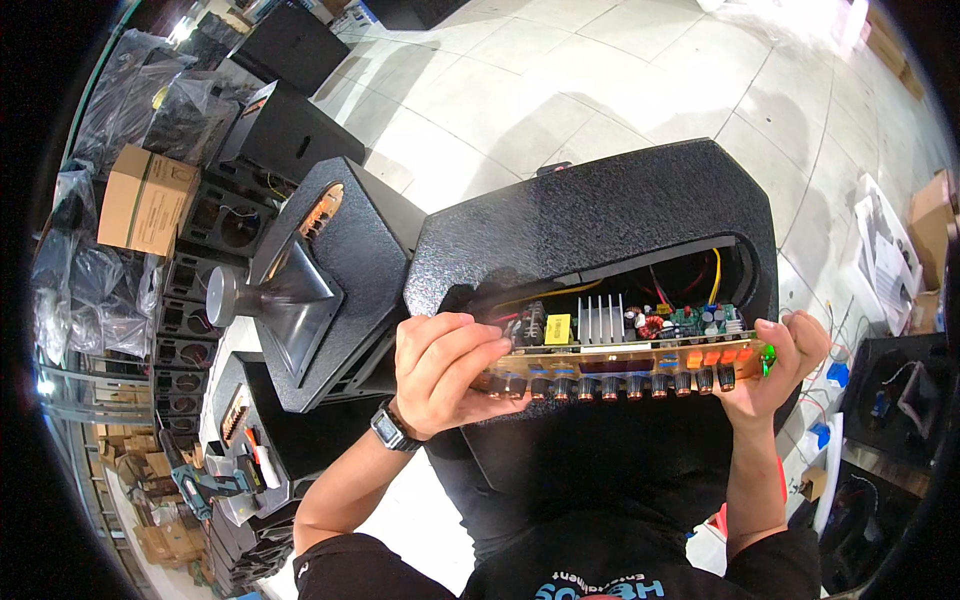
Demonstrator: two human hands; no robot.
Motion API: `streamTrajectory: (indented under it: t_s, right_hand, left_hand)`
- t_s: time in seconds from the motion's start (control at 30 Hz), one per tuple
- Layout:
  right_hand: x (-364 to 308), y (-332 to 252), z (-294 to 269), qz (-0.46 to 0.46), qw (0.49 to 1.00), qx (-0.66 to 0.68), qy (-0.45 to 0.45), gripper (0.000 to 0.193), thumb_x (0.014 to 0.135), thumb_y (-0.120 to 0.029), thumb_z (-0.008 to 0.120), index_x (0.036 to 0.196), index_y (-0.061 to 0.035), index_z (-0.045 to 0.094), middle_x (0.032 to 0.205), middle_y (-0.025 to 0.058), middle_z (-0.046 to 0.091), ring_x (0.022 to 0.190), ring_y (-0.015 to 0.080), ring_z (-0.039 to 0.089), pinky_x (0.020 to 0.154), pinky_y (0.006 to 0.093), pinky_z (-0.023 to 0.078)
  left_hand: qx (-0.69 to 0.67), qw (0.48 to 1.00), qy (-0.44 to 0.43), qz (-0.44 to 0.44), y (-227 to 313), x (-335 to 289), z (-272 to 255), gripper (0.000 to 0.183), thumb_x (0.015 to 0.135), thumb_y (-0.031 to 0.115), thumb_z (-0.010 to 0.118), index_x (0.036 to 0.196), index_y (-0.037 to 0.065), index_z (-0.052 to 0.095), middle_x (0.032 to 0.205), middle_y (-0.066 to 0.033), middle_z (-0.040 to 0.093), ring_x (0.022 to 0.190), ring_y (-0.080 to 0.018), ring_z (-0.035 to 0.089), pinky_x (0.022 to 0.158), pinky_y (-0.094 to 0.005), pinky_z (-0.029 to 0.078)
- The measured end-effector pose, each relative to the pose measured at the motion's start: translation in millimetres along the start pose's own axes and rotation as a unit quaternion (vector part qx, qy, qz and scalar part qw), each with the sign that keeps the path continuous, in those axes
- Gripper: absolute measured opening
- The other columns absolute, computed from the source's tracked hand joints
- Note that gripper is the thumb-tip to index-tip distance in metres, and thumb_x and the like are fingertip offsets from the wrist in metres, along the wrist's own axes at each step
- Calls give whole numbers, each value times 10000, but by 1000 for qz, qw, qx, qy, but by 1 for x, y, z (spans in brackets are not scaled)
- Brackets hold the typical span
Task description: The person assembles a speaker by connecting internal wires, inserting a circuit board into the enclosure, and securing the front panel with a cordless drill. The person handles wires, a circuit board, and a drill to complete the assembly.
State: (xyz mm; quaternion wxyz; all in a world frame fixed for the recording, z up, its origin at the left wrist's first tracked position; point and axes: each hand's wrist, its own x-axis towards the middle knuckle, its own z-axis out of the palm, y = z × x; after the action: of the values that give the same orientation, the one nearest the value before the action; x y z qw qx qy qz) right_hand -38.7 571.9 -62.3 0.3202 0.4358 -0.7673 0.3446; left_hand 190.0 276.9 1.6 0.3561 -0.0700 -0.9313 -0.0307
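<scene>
A gold-coloured amplifier panel [640, 360] is gripped at its two ends, its row of black knobs [610, 387] turned toward me. My left hand [445, 368], with a watch on the wrist, is closed around the left end. Around the right end my right hand [775, 368] is closed, beside a green-lit part [768, 358]. On the panel's far side are a silver heat sink [600, 320], a yellow block [558, 328] and a circuit board [705, 320]. Just beyond lies a black speaker cabinet [580, 225] with a rounded slot; yellow wires [716, 276] show inside it.
At left, a metal horn [300, 310] rests on another black cabinet [370, 235]. A cordless drill [205, 485] lies on a lower cabinet at lower left. A cardboard box [150, 200] and plastic-wrapped goods stand farther left. More speaker cabinets [885, 390] stand at right.
</scene>
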Motion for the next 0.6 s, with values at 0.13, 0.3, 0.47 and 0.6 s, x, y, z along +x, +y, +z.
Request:
streamTrajectory:
  t_s: [0.13,0.3,0.47,0.6]
  right_hand:
    - [-7,4,-1,4,999,-18,-27,998,707,-857,735,1333,-92,593,1193,105,408,1192,275,441,989,444,385]
    - [-7,8,-3,-6,999,-18,-45,1157,664,-887,737,1435,-45,547,1233,107,398,1244,285,419,1015,457,368]
    - [-1,0,-1,10,999,-9,-41,1174,672,-855,757,1465,-20,524,1252,113,419,1230,299,432,1013,467,376]
    - [4,-2,-1,2,999,21,-38,1137,670,-800,814,1446,-21,527,1270,116,420,1237,296,429,1024,471,380]
  left_hand:
    - [9,1000,2,-1,0,5,2,637,638,505,969,1000,34,739,974,-87,738,925,-299,705,777,-389,545]
    - [3,1000,-13,-12,-3,10,-1,654,619,507,980,988,24,736,947,-94,753,857,-288,739,737,-373,564]
    - [-46,998,-18,-46,-3,11,0,588,664,406,974,1061,38,743,976,-84,769,914,-264,741,748,-346,562]
    - [-60,993,-62,-79,-1,19,-7,599,639,325,979,1097,37,722,1018,-89,762,938,-272,728,784,-366,572]
